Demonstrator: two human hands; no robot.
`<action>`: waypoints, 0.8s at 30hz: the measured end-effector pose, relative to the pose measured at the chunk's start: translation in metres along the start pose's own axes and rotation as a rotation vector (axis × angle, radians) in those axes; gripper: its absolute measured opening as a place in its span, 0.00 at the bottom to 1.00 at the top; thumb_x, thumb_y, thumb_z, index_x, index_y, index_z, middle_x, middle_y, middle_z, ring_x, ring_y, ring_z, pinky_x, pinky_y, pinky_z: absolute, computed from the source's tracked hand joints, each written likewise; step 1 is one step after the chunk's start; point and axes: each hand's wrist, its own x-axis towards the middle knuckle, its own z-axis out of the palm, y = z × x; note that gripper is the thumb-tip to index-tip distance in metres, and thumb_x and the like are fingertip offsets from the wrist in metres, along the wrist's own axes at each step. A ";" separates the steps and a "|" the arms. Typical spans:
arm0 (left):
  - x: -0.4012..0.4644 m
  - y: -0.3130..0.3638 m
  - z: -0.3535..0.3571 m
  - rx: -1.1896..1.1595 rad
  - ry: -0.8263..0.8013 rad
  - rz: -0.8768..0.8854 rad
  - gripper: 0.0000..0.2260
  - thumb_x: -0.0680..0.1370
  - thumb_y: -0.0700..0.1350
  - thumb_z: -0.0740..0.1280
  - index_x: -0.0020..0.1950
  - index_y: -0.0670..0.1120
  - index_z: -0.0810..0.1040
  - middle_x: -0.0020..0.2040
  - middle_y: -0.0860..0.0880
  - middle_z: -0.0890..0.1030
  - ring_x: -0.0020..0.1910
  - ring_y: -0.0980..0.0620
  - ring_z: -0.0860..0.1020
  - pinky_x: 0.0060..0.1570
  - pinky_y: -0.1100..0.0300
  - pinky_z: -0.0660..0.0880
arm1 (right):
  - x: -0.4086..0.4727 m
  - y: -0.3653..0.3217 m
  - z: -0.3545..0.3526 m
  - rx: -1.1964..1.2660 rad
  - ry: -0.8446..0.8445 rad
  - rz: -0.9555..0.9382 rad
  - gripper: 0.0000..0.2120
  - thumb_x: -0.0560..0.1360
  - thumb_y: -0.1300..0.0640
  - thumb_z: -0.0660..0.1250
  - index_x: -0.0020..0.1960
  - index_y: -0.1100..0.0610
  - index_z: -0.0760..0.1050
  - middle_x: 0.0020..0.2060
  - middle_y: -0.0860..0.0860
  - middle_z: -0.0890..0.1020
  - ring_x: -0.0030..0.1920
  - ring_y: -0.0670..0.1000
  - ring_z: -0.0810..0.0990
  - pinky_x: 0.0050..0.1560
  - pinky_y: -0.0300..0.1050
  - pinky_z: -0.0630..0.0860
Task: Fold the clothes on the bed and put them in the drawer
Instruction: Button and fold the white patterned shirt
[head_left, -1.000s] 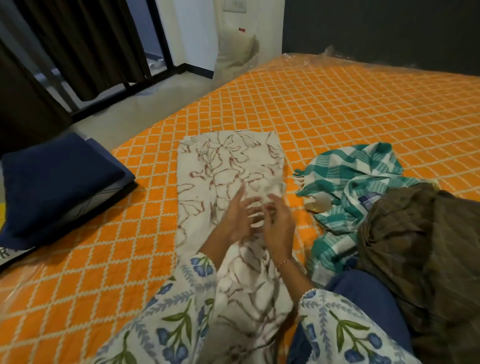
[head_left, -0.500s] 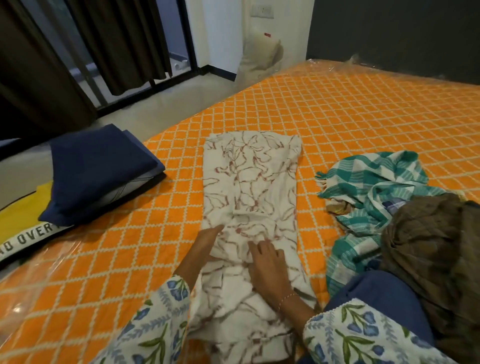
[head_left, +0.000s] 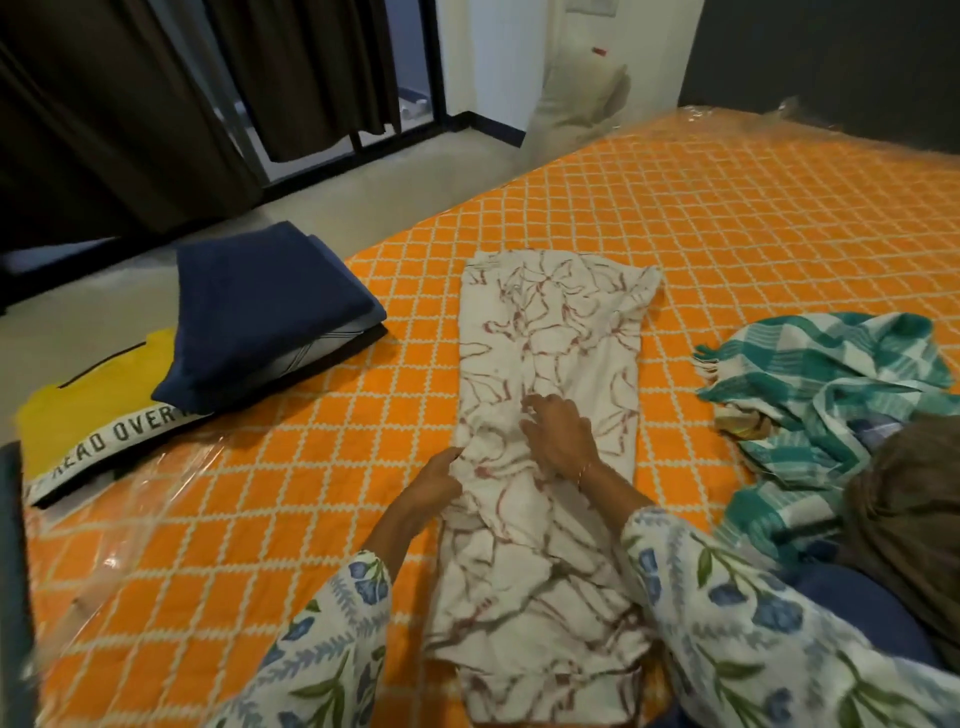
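White printed garment (head_left: 550, 415) lies lengthwise on bed (head_left: 727, 218), narrow strip. L hand (head_left: 434, 486) pinches its left edge at mid-length; R hand (head_left: 563, 439) lies flat, fingers spread, on cloth, prob. anchoring a crosswise fold line. Teal checked cloth (head_left: 831, 384) waits unfolded to the right.

Left hand (head_left: 434, 480): lower centre of frame, fingers curled, pinching. Right hand (head_left: 563, 436): just right of it, fingers spread, pressing flat.

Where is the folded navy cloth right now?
In the head view, the folded navy cloth sits at the left edge of the bed, stacked on a yellow garment, left of the white printed cloth.
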 end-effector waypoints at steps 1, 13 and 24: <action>0.001 -0.002 -0.001 -0.043 -0.005 -0.023 0.24 0.80 0.32 0.57 0.75 0.45 0.60 0.77 0.46 0.55 0.73 0.42 0.61 0.54 0.52 0.72 | 0.010 -0.001 0.001 -0.027 -0.113 0.028 0.19 0.80 0.53 0.58 0.71 0.54 0.66 0.65 0.55 0.72 0.66 0.58 0.67 0.64 0.54 0.63; -0.003 -0.024 -0.053 -0.177 0.057 -0.077 0.09 0.77 0.36 0.67 0.57 0.38 0.78 0.49 0.42 0.81 0.43 0.46 0.81 0.39 0.53 0.80 | 0.021 -0.037 0.016 0.065 -0.007 -0.158 0.19 0.79 0.56 0.57 0.69 0.51 0.71 0.68 0.54 0.71 0.70 0.56 0.67 0.67 0.56 0.64; -0.008 -0.029 -0.040 -0.173 0.432 0.020 0.07 0.79 0.35 0.63 0.43 0.42 0.75 0.43 0.40 0.77 0.39 0.42 0.75 0.47 0.42 0.76 | -0.088 0.028 0.075 -0.356 -0.139 -0.212 0.40 0.73 0.27 0.34 0.78 0.49 0.44 0.76 0.59 0.55 0.76 0.59 0.50 0.67 0.65 0.43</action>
